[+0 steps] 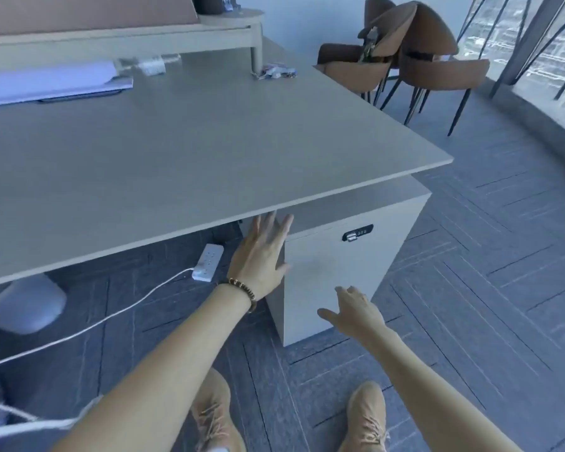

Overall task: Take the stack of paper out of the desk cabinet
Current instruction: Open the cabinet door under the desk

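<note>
Desk (183,151): broad pale top; its near edge runs diagonally to a rounded front-right corner that overhangs the cabinet below. Most of the surface is bare. White sheets (46,81) lie at the far-left edge; a small cluttered bundle (276,71) sits by the leg of a raised shelf (118,37) at the far edge.

Desk cabinet (333,272): pale box under the desk's front-right corner, standing on the floor. Door shut, front plain, with a dark combination lock (357,232) near its top-right corner. The stack of paper is not visible; its place cannot be told.

Left hand (261,256): open, fingers spread, at the cabinet's upper-left front edge just under the desk's edge, gripping nothing. Beaded bracelet (242,290) on the wrist.

Right hand (356,309): open, fingers loosely spread, before the lower part of the door; whether it touches cannot be told.

Floor (470,288): dark herringbone carpet, open to the right of the cabinet and in front of it. Power strip (208,262) with white cable lies under the desk, left of the cabinet. Brown chairs (415,60) stand well apart, beyond the desk's far-right corner.
</note>
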